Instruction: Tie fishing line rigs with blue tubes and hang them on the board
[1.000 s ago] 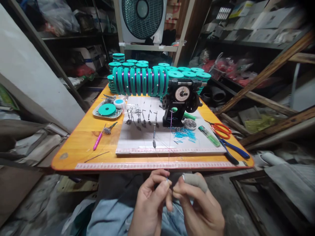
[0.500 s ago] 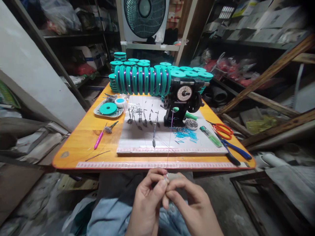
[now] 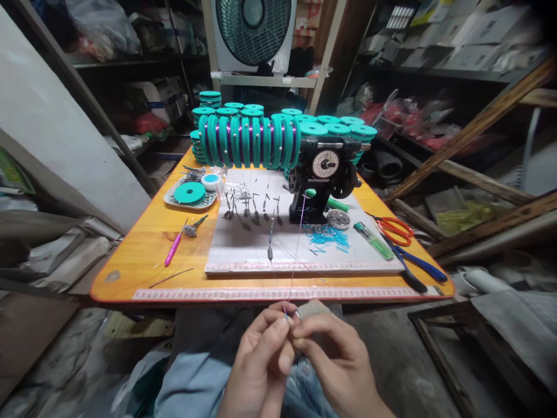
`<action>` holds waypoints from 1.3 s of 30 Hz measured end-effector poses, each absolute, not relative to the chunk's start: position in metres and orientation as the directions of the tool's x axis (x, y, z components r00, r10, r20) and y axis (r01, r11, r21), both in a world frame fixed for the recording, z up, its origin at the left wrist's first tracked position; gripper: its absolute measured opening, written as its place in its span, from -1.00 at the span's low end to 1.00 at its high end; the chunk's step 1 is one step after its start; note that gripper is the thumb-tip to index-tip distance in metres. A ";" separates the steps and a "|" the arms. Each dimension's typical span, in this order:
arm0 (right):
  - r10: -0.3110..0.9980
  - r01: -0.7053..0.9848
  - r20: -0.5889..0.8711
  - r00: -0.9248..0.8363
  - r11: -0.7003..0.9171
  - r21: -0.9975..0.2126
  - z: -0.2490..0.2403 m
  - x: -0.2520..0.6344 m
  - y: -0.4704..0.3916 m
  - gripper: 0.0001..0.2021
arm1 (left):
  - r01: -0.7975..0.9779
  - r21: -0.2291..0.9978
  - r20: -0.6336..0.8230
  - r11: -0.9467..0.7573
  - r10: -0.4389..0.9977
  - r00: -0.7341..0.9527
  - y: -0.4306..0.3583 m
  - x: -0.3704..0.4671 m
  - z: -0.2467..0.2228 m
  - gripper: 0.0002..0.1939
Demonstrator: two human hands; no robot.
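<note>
A thin purple fishing line (image 3: 296, 253) runs taut from the black winding machine (image 3: 311, 197) down to my hands, just off the table's front edge. My left hand (image 3: 263, 348) is closed, pinching the line between thumb and fingers, where a tiny blue bit shows. Pressed close beside it, my right hand (image 3: 337, 348) is closed in a pinch; what its fingertips hold is too small to make out. A greyish wrap (image 3: 312, 309) covers one right finger. Teal foam spools (image 3: 248, 142) wound with purple line sit in a row on the machine's shaft. A line with a dark sinker (image 3: 270, 253) hangs before them.
Blue tube pieces (image 3: 328, 239) lie on the white board (image 3: 243, 255) near a dish of small metal parts (image 3: 338, 219). Orange scissors (image 3: 395, 229) and blue-handled pliers (image 3: 420, 265) are right; a pink-handled tool (image 3: 173, 249) and a tray (image 3: 169, 200) are left.
Both hands have shifted slightly left, and the line's lower end with them. The left fingertips have moved a little apart from the right ones, showing the blue bit more plainly.
</note>
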State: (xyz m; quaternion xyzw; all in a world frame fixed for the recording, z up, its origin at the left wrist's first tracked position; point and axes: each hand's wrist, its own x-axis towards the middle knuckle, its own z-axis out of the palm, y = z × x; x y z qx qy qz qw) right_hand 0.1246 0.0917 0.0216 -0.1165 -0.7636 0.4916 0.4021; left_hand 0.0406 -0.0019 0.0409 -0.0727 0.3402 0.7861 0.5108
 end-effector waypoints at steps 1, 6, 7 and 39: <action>0.572 -0.201 0.494 -0.654 0.499 -0.843 0.024 0.125 0.092 -0.90 | -0.847 0.471 -0.460 -0.248 0.750 -0.475 -0.002 0.041 0.041 -0.74; 0.616 -0.136 0.396 -0.681 0.425 -0.895 0.033 0.127 0.087 -0.89 | -0.764 0.585 -0.437 -0.272 0.688 -0.580 0.002 0.042 0.042 -0.72; 0.626 -0.128 0.379 -0.681 0.407 -0.904 0.034 0.128 0.085 -0.89 | -0.750 0.602 -0.429 -0.275 0.680 -0.594 0.002 0.043 0.041 -0.71; 0.368 -0.166 0.396 -0.841 0.521 -0.837 0.046 0.132 0.106 -0.78 | -0.901 0.338 -0.489 -0.270 0.768 -0.414 -0.004 0.036 0.046 -0.75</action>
